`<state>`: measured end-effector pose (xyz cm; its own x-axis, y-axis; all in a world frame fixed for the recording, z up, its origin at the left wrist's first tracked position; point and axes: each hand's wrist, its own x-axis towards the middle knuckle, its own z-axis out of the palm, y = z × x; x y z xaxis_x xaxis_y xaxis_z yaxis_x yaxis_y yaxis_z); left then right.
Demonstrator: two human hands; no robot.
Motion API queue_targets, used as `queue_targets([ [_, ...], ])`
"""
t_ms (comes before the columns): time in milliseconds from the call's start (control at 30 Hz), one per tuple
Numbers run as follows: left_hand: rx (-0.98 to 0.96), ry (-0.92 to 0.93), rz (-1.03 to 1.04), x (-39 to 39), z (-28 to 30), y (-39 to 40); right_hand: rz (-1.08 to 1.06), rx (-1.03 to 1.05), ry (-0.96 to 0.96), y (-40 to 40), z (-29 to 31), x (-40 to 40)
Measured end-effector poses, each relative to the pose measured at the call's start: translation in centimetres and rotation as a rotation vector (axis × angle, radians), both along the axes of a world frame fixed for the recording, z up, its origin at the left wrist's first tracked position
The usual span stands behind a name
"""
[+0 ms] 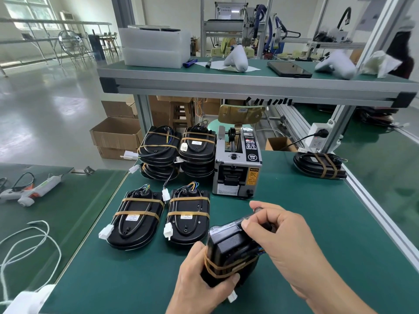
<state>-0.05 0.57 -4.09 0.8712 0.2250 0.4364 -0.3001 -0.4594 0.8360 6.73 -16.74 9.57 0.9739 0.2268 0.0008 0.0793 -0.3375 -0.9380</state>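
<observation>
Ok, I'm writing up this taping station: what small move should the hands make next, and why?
Probably lay the held unit flat on the green mat, right of the nearest banded unit: it already carries two tan bands like that one, and the left hand and right hand both grip it.

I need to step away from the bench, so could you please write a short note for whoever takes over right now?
Left hand grips the lower end of the black unit, held over the green table. Right hand pinches its top end.
Tan tape bands already wrap it.
Done: two taped units lie flat on the left, two stacks stand behind them beside the tape dispenser, and one more unit lies at far right.
Left: probably finish the held unit and set it with the others.
</observation>
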Motion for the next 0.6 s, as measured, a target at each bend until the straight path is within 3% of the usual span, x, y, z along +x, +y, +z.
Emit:
queue_targets([
  [600, 0.003, 0.005, -0.009, -0.08, 0.09, 0.0, -0.067, -0.088, -0.064, 0.38, 0.25, -0.55],
])
